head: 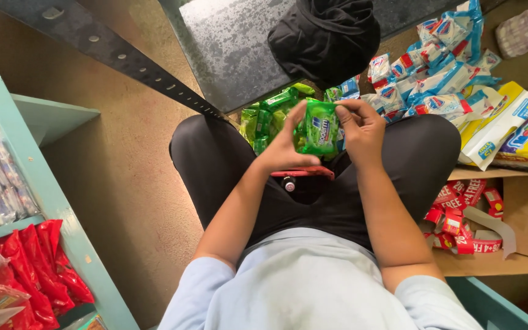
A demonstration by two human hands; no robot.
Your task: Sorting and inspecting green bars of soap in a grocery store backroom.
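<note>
Fingers [301,120] of both hands around green packet [319,128] edges, seemingly pinched.

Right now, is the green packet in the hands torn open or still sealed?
Cannot tell for certain. The green packet looks whole, held between the left hand and right hand, but fingers cover its top edge; no tear or spilled contents show.

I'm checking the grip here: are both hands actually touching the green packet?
Touching. The head view shows the left hand cupping the green packet from its left side, and the right hand pinching its top right edge with the fingers.
</note>
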